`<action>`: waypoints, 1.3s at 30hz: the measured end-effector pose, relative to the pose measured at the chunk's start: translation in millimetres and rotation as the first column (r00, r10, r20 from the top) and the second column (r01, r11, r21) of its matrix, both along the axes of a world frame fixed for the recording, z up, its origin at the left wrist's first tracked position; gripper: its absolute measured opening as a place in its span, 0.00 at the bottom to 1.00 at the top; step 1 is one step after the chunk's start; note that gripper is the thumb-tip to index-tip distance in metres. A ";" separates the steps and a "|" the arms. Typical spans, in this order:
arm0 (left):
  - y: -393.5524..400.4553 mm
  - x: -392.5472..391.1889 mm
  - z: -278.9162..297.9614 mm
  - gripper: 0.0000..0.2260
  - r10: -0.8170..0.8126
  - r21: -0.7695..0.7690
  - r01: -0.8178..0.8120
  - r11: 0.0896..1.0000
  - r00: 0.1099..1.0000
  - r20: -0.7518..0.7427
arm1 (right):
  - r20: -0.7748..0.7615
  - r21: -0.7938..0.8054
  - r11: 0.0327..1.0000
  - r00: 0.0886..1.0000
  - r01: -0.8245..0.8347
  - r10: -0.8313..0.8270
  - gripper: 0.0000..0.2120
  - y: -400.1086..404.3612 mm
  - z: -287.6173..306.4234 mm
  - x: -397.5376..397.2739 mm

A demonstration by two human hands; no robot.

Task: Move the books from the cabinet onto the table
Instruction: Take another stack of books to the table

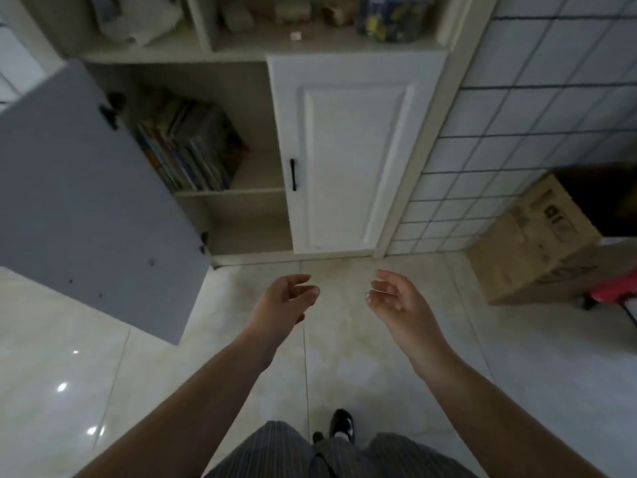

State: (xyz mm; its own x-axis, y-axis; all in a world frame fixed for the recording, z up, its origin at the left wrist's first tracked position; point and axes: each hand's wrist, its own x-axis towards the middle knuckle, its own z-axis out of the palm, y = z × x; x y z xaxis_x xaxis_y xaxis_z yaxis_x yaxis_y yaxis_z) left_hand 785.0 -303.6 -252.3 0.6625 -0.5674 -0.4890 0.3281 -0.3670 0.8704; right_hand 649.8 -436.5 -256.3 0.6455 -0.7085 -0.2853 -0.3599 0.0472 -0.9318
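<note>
The books (191,146) are stored leaning in a row on the upper shelf of the cabinet (238,194), behind the swung-open grey door (82,201). Both hands are held above the floor (344,339), palms facing inward. The left hand (282,301) and right hand (396,298) are relaxed; nothing is grasped.

Glossy, smooth floor tiles (69,374) at seven o'clock, catching light spots. Matt painted door (348,150) at twelve with a black handle (293,174). Glossy paper covers on books (193,146) at eleven. Matt, printed cardboard box (537,243) at three. Striped cloth trousers (275,453) at six.
</note>
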 end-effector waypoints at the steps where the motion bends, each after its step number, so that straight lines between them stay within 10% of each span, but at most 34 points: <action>1: 2.7 7.5 -0.5 0.12 0.049 -0.002 -0.049 0.999 0.999 0.001 | 0.000 -0.003 0.999 0.999 -0.044 0.044 0.16 -5.2 -1.3 14.3; 17: 12.7 145.9 -17.1 0.13 0.390 -0.061 -0.394 0.917 0.919 -0.064 | -0.050 -0.004 0.897 0.896 -0.441 0.441 0.16 -25.6 -13.3 211.4; 39: -63.7 491.5 -95.0 0.18 0.460 -0.205 -0.454 0.867 0.888 -0.015 | -0.264 0.001 0.871 0.840 -0.491 0.474 0.23 -69.8 -78.9 567.1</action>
